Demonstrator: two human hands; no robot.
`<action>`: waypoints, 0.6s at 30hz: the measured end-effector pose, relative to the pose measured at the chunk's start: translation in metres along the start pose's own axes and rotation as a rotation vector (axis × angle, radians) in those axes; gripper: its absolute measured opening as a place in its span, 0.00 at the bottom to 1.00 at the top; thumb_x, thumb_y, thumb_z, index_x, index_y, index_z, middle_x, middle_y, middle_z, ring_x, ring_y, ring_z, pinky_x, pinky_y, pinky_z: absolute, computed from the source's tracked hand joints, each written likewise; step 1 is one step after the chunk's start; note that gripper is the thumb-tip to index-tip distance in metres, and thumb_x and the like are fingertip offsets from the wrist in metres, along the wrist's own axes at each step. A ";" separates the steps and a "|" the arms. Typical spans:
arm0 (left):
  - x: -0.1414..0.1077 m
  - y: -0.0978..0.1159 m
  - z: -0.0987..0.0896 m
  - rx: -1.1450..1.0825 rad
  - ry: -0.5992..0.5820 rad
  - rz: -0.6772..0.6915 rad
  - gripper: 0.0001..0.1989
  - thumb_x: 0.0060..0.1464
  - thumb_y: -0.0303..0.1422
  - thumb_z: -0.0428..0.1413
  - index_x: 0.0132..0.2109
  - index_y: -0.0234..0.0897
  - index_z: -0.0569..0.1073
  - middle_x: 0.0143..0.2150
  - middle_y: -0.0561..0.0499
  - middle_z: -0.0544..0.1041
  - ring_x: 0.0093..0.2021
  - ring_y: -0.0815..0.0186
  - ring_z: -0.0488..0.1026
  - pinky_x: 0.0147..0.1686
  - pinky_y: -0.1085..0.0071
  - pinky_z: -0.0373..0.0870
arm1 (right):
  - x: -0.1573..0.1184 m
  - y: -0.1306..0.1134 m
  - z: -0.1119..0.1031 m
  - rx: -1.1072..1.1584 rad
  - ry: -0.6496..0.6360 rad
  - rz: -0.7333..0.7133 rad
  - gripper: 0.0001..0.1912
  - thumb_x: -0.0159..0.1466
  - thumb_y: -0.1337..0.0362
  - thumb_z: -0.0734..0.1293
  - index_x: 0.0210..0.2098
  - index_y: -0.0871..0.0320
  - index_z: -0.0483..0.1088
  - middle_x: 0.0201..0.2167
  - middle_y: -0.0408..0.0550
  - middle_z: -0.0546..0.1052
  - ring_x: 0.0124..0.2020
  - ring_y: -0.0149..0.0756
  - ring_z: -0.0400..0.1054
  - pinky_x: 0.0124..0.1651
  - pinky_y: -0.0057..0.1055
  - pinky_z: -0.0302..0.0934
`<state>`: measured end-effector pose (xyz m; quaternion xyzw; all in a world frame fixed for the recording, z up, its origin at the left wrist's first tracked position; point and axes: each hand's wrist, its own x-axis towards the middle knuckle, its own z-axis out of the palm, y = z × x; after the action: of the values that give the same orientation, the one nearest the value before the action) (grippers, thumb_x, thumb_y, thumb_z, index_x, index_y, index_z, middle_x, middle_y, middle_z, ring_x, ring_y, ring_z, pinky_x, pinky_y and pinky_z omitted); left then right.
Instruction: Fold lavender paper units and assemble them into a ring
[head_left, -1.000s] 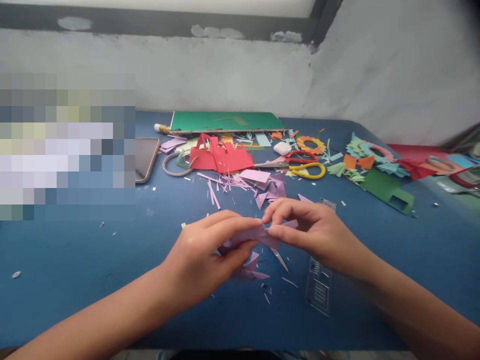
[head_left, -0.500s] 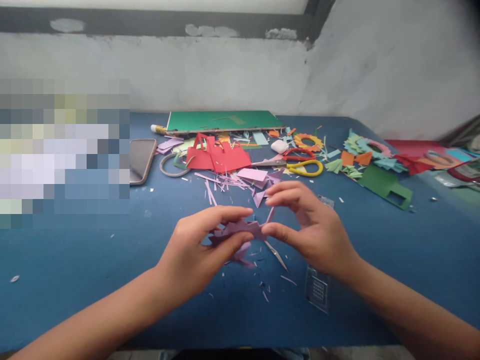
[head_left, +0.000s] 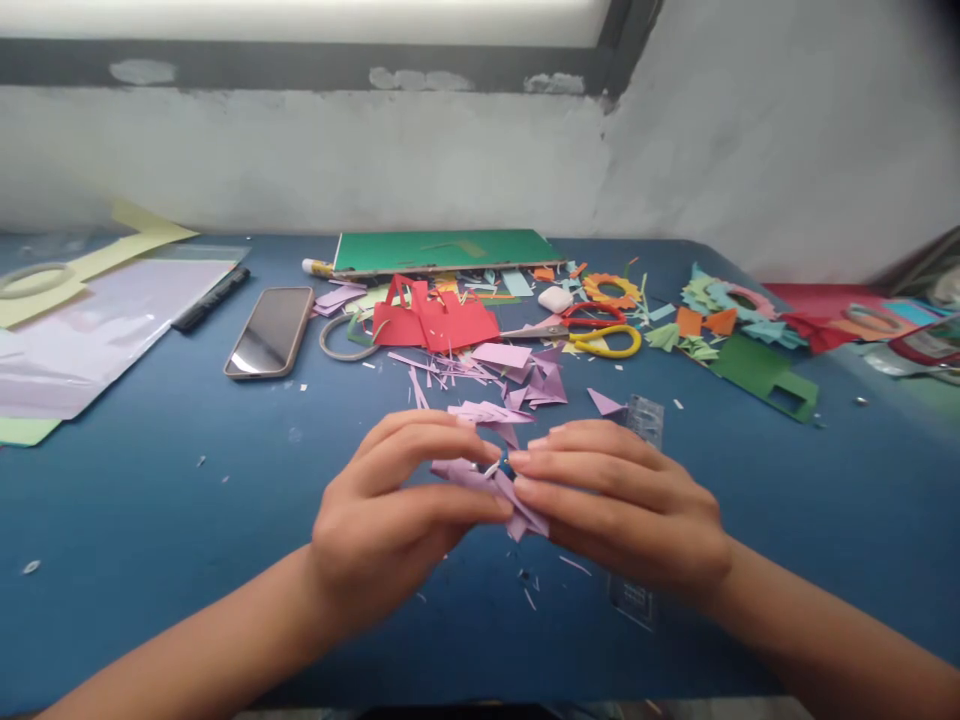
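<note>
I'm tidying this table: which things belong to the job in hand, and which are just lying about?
Belongs: folded purple paper, held by left hand, right hand touching it.
Apparently lying about: phone, marker, red paper, scissors, green board.

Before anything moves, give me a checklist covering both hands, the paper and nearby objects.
1. Left hand holding the purple paper piece: ok, pinched between fingers and thumb.
2. Right hand gripping it: cannot tell; fingertips meet its edge, grip unclear.
3. Paper's folds and joins sound: cannot tell, fingers cover much.
4. Scissors away from fingers: ok, lying beyond both hands.
5. Clear plastic stencil fully visible: not ok, right hand hides its middle.
</note>
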<state>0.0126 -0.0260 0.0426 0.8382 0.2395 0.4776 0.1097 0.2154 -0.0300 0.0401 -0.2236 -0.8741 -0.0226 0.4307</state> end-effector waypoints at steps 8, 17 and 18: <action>0.004 0.005 -0.006 -0.039 -0.093 0.049 0.06 0.54 0.24 0.55 0.31 0.37 0.73 0.29 0.53 0.76 0.37 0.68 0.72 0.47 0.67 0.74 | -0.002 -0.004 -0.003 -0.020 -0.047 -0.081 0.08 0.63 0.70 0.62 0.39 0.62 0.73 0.35 0.45 0.79 0.41 0.28 0.69 0.49 0.25 0.64; -0.003 0.004 -0.012 0.117 -0.136 0.123 0.04 0.56 0.30 0.54 0.33 0.41 0.72 0.29 0.54 0.77 0.31 0.69 0.72 0.39 0.71 0.73 | 0.000 -0.011 -0.014 -0.029 -0.183 -0.117 0.09 0.64 0.67 0.61 0.41 0.60 0.71 0.33 0.43 0.79 0.39 0.28 0.71 0.48 0.26 0.64; -0.005 0.004 -0.012 0.122 -0.140 0.129 0.05 0.57 0.30 0.53 0.34 0.41 0.72 0.29 0.54 0.77 0.29 0.69 0.71 0.36 0.72 0.73 | 0.000 -0.014 -0.015 -0.033 -0.175 -0.095 0.08 0.65 0.68 0.61 0.41 0.59 0.71 0.32 0.43 0.79 0.38 0.29 0.71 0.49 0.26 0.64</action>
<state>0.0017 -0.0329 0.0464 0.8882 0.2053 0.4087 0.0441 0.2208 -0.0462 0.0511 -0.1902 -0.9175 -0.0376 0.3473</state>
